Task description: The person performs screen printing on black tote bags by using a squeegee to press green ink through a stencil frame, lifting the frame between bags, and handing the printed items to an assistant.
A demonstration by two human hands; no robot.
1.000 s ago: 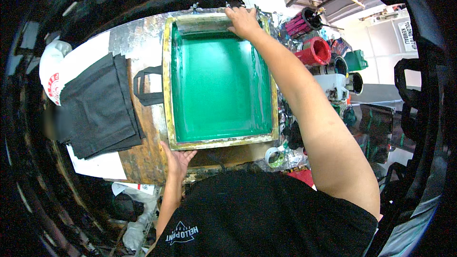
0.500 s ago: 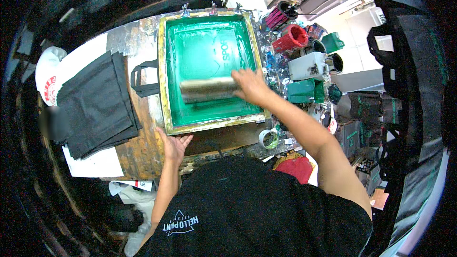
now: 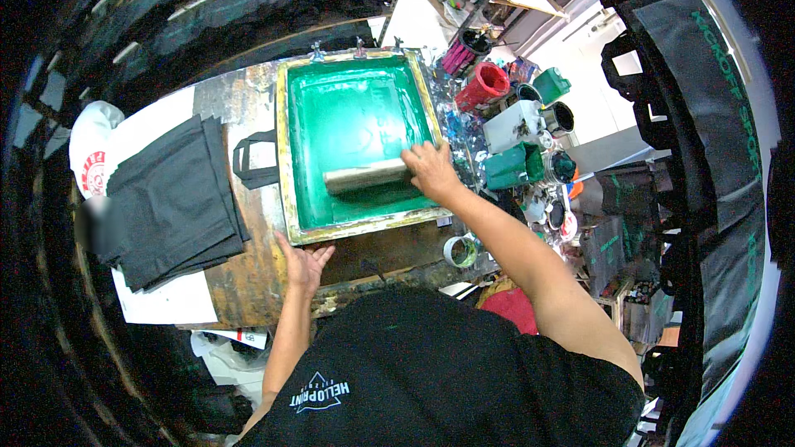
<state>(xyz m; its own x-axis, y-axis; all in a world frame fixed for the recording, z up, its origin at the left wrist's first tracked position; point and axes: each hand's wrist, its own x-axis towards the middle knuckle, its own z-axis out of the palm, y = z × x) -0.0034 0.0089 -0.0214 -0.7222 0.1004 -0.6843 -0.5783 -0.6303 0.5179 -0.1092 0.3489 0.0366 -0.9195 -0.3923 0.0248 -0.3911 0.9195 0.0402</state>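
Observation:
A wooden-rimmed printing screen (image 3: 284,157) lies on the work table, its mesh (image 3: 352,112) coated in wet green ink. My right hand (image 3: 431,172) is closed round the right end of a long squeegee (image 3: 364,175), which lies crosswise on the inked mesh, in its nearer half. At the screen's near left corner is my left hand (image 3: 304,266), palm up with thumb and fingers spread, against or just below the rim; contact cannot be made out. A black bag's handle (image 3: 257,167) sticks out from under the screen's left side.
Stacked black fabric bags (image 3: 178,203) lie left, beside a white plastic bag (image 3: 95,145). Clamps (image 3: 360,50) hold the screen's far edge. Right stand a red ink pot (image 3: 483,88), a green container (image 3: 513,167), a white container (image 3: 512,126) and a tape roll (image 3: 460,252). Black bags (image 3: 719,91) hang far right.
The whole view has shifted a little. The squeegee leans differently and sits slightly nearer the screen's near edge. Dark lettering seen on the mesh before no longer shows. My left hand stays at the corner.

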